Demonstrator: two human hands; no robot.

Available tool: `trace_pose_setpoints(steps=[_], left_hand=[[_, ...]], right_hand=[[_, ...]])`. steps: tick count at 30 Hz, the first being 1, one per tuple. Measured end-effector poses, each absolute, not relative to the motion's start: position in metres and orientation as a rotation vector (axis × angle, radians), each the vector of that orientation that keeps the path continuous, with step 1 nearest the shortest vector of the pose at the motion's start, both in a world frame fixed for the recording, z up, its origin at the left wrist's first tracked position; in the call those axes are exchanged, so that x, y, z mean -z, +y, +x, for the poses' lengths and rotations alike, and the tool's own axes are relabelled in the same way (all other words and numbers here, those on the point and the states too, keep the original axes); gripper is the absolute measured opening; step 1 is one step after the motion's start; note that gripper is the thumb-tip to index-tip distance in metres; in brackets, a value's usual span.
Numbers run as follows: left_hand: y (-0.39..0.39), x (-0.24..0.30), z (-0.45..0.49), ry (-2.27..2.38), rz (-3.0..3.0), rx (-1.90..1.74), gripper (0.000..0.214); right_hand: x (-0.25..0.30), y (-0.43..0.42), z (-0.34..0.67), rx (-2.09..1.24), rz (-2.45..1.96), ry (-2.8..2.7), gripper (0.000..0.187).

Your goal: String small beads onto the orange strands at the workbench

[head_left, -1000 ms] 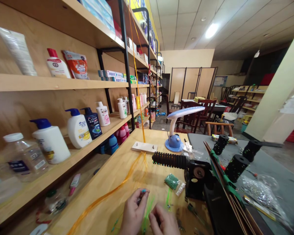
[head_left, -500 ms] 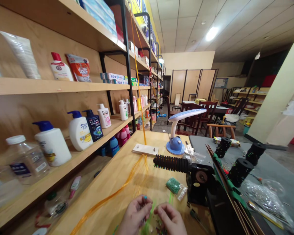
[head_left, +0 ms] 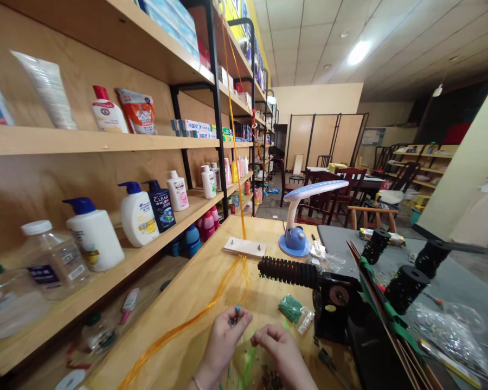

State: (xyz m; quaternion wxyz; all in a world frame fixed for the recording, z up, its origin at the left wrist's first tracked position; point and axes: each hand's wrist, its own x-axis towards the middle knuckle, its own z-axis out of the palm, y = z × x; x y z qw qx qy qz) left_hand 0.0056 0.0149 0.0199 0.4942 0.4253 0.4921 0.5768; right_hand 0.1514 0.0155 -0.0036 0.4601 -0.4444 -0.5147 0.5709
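My left hand [head_left: 223, 337] is closed, thumb against curled fingers, above the wooden table. At its fingertips shows a small turquoise piece [head_left: 238, 309], and something dark is half hidden in the fingers. Close beside it, my right hand [head_left: 280, 346] is pinched shut; what lies between its fingertips is too small to make out. Bright green threads [head_left: 249, 364] hang in the gap below the hands. A pile of small mixed pieces [head_left: 270, 377] lies partly under my right wrist. Just beyond the hands is a clear bag of green beads [head_left: 290, 307].
Orange threads [head_left: 211, 304] run from a white clamp plate [head_left: 244, 247] along the table. To the right stand a black ridged roller [head_left: 288, 272] on a mount and several black spools [head_left: 406, 288]. A blue desk lamp [head_left: 295, 241] stands behind. Shelves with bottles [head_left: 140, 214] line the left.
Both hands have risen slightly away from the table's near edge, still closed and close together. More of the green threads and the pile below shows. The view has shifted slightly left.
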Motion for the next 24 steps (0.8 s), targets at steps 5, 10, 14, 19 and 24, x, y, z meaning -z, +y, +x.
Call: trace_pose_setpoints(steps=[5, 10, 14, 19, 24], left_hand=[[0.031, -0.014, 0.001, 1.201, 0.99, -1.405, 0.042], [0.035, -0.013, -0.001, 1.204, 0.961, -1.412, 0.044], [0.036, -0.013, -0.001, 1.2, 0.947, -1.416, 0.045], [0.036, -0.012, -0.001, 1.196, 0.93, -1.413, 0.046], [0.03, -0.013, -0.003, 1.193, 0.923, -1.376, 0.045]], right_hand=[[0.008, 0.019, 0.151, -1.424, -1.105, -1.262, 0.037], [0.017, 0.02, 0.153, -1.445, -1.096, -1.255, 0.04], [0.02, 0.021, 0.155, -1.448, -1.097, -1.276, 0.035], [0.023, 0.02, 0.158, -1.442, -1.102, -1.309, 0.033], [0.025, 0.018, 0.159, -1.441, -1.115, -1.352, 0.038]])
